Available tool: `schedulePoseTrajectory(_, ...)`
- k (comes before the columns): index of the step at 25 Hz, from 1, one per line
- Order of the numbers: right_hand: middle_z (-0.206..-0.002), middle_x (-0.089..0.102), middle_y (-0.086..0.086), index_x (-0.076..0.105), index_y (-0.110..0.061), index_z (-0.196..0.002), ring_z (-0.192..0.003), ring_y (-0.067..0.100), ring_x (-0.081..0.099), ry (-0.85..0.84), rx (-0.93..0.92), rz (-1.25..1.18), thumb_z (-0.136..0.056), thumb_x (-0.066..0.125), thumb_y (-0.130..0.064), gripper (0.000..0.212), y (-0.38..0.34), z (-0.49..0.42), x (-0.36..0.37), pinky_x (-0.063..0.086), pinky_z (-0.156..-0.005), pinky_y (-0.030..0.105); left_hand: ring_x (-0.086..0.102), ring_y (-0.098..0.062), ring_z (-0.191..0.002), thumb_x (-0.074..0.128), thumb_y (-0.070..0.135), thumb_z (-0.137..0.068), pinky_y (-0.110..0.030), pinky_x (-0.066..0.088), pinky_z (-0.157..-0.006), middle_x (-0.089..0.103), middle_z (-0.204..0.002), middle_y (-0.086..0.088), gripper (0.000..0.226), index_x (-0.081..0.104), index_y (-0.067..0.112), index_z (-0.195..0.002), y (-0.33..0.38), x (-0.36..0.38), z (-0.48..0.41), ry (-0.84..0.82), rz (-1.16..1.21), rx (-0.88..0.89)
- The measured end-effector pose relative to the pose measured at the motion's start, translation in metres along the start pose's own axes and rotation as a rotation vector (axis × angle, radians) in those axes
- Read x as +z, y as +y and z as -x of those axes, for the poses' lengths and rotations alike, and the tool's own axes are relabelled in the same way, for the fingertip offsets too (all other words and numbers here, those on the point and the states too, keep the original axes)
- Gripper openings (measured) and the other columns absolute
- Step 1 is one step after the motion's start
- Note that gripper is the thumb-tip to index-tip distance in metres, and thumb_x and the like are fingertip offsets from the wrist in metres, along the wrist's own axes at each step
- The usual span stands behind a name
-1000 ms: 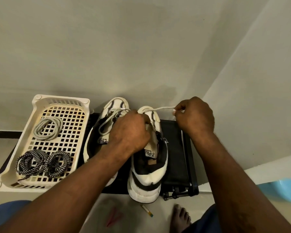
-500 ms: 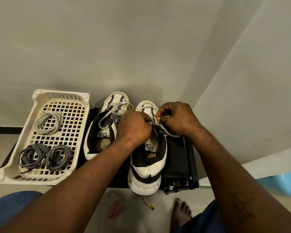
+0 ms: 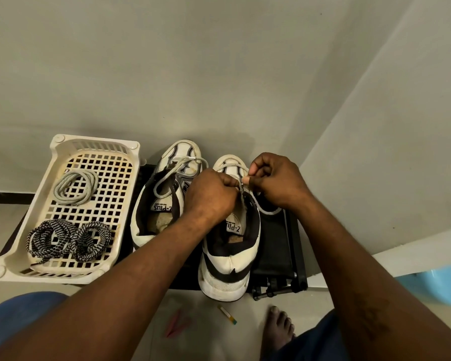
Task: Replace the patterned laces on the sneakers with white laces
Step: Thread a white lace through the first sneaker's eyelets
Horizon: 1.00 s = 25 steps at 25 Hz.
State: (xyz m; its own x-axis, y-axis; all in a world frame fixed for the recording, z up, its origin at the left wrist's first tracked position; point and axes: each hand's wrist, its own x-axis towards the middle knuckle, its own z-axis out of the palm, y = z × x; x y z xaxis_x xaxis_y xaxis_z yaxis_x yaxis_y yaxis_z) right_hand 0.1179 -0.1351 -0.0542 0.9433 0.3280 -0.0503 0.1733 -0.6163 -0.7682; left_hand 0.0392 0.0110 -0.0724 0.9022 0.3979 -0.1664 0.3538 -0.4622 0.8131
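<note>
two hands, left hand [image 3: 211, 196] and right hand [image 3: 276, 181], pinch the white lace [image 3: 229, 166] over the sneaker [image 3: 229, 259] eyelets. lace looks soft, limp, light; judged best held near its tip.

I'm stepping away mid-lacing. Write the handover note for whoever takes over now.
Left hand and right hand: both pinch the white lace over the right sneaker.
Done: both patterned laces lie in the basket, beside a pale coiled lace.
To do: finish threading this one; the left sneaker is only loosely laced.
</note>
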Motion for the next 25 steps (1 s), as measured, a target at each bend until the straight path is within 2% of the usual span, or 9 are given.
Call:
schedulePoseTrajectory(3, -0.071, 0.072, -0.003, 0.069, -0.026, -0.079, -0.070, 0.014, 0.072, 0.053, 0.010, 0.061, -0.077, 0.091, -0.018, 0.023, 0.003, -0.001, 0.006, 0.061, -0.074, 0.034, 0.070, -0.007, -0.096, 0.073, 0.025, -0.089, -0.028, 0.055, -0.089, 0.078, -0.103, 0.016, 0.016, 0.083, 0.034, -0.098, 0.003, 0.001, 0.001, 0.021, -0.037, 0.026)
schedulePoseTrajectory(6, -0.070, 0.072, -0.008, 0.070, -0.027, -0.079, -0.069, 0.005, 0.069, 0.110, 0.024, 0.092, -0.077, 0.092, -0.024, 0.023, 0.006, -0.001, 0.012, 0.055, -0.068, 0.025, 0.070, -0.010, -0.092, 0.072, 0.027, -0.088, -0.026, 0.052, -0.083, 0.079, -0.099, 0.012, 0.012, 0.082, 0.032, -0.092, 0.007, -0.001, 0.002, 0.041, -0.124, 0.048)
schedulePoseTrajectory(10, -0.069, 0.072, -0.011, 0.077, -0.025, -0.077, -0.069, 0.004, 0.067, 0.022, 0.069, 0.134, -0.083, 0.087, -0.035, 0.016, 0.008, -0.001, 0.010, 0.048, -0.067, 0.022, 0.069, -0.014, -0.083, 0.070, 0.030, -0.088, -0.026, 0.048, -0.071, 0.077, -0.088, 0.009, 0.012, 0.082, 0.031, -0.090, 0.010, -0.004, 0.000, 0.034, -0.254, 0.044)
schedulePoseTrajectory(14, -0.073, 0.073, -0.012, 0.078, -0.025, -0.084, -0.068, 0.001, 0.065, -0.055, 0.010, 0.117, -0.090, 0.081, -0.033, 0.011, 0.007, 0.002, 0.010, 0.047, -0.068, 0.022, 0.067, -0.014, -0.080, 0.070, 0.030, -0.090, -0.026, 0.045, -0.068, 0.074, -0.083, 0.009, 0.011, 0.081, 0.030, -0.088, 0.011, -0.003, 0.000, 0.040, -0.257, 0.030)
schedulePoseTrajectory(17, -0.081, 0.073, -0.015, 0.079, -0.029, -0.088, -0.080, 0.001, 0.067, -0.095, -0.045, 0.205, -0.089, 0.079, -0.043, 0.014, -0.003, 0.007, 0.000, 0.052, -0.075, 0.027, 0.068, -0.015, -0.080, 0.069, 0.026, -0.091, -0.028, 0.051, -0.069, 0.073, -0.083, 0.007, 0.011, 0.079, 0.029, -0.089, 0.011, -0.002, -0.001, 0.018, -0.255, 0.043)
schedulePoseTrajectory(19, -0.089, 0.068, -0.017, 0.078, -0.033, -0.099, -0.087, 0.003, 0.064, -0.159, -0.091, 0.273, -0.087, 0.079, -0.047, 0.019, -0.014, 0.013, -0.011, 0.051, -0.079, 0.028, 0.068, -0.017, -0.080, 0.069, 0.023, -0.090, -0.030, 0.054, -0.071, 0.072, -0.084, 0.005, 0.012, 0.079, 0.028, -0.091, 0.009, -0.001, -0.002, 0.006, -0.269, 0.066)
schedulePoseTrajectory(22, -0.092, 0.067, -0.009, 0.066, -0.034, -0.114, -0.084, 0.012, 0.064, -0.268, -0.066, 0.267, -0.083, 0.081, -0.036, 0.034, -0.024, 0.023, -0.019, 0.052, -0.076, 0.034, 0.067, -0.017, -0.078, 0.068, 0.019, -0.085, -0.029, 0.051, -0.069, 0.071, -0.079, 0.006, 0.011, 0.075, 0.025, -0.079, 0.006, -0.001, -0.005, -0.004, -0.248, 0.100)
schedulePoseTrajectory(25, -0.085, 0.068, -0.002, 0.056, -0.029, -0.109, -0.080, 0.020, 0.064, -0.173, -0.057, 0.355, -0.080, 0.076, -0.032, 0.035, -0.027, 0.027, -0.001, 0.051, -0.072, 0.035, 0.068, -0.021, -0.079, 0.067, 0.023, -0.084, -0.032, 0.054, -0.071, 0.072, -0.081, 0.002, 0.012, 0.078, 0.022, -0.080, 0.005, -0.001, -0.012, -0.018, -0.208, 0.072)
